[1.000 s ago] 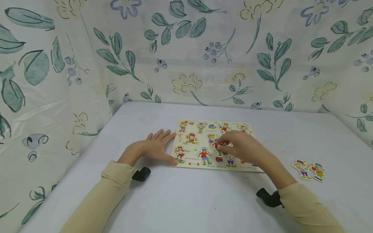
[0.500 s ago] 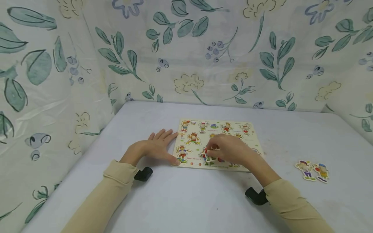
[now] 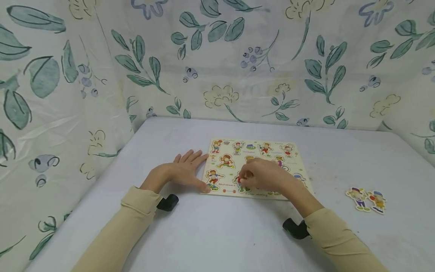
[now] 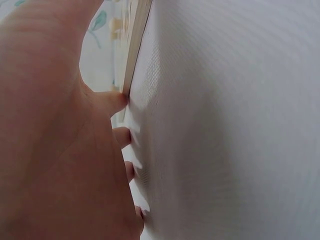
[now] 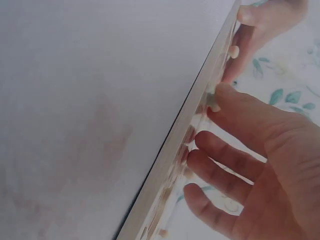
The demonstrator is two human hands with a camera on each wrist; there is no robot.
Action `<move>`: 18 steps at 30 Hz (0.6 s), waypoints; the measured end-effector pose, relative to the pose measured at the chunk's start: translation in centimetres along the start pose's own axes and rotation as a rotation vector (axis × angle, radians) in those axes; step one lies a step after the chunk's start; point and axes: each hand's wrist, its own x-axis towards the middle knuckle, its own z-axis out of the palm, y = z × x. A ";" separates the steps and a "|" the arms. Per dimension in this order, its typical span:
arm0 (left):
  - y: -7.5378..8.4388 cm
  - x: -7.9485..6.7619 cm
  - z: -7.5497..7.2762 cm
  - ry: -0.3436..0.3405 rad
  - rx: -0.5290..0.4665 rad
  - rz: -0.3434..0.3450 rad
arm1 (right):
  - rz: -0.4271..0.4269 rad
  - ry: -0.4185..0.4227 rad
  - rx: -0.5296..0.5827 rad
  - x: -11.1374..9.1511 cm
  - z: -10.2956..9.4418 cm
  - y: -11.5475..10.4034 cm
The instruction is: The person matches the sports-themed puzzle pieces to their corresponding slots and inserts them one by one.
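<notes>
A cream pegged puzzle board (image 3: 228, 175) with several cartoon sports figures lies on the table. My left hand (image 3: 181, 174) rests flat at its left edge, fingers spread, the thumb on the board's near left corner. In the left wrist view, one fingertip touches the board's edge. Over the lower middle of the board, my right hand (image 3: 266, 175) pinches a red-topped figure puzzle piece (image 3: 239, 180) between thumb and forefinger. The hand partly covers this piece; whether it sits fully in its recess I cannot tell. Its peg (image 5: 214, 102) shows at my fingertips in the right wrist view.
Two loose figure pieces, one in purple trousers (image 3: 358, 198) and one with a blue cap (image 3: 377, 201), lie side by side on the white table (image 3: 221, 234) to the right. A floral curtain (image 3: 217, 68) stands behind and at the sides.
My right hand has moved left and slightly toward me across the board with the puzzle piece, then nearly settled at the lower middle. My left hand has stayed in place.
</notes>
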 end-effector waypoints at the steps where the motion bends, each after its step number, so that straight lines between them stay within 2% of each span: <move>1: 0.0 0.0 0.0 0.000 0.000 0.000 | 0.006 -0.006 0.005 0.0 0.0 0.0; 18: -0.1 0.0 0.1 0.000 -0.015 0.008 | 0.055 -0.032 0.028 -0.4 0.2 -0.7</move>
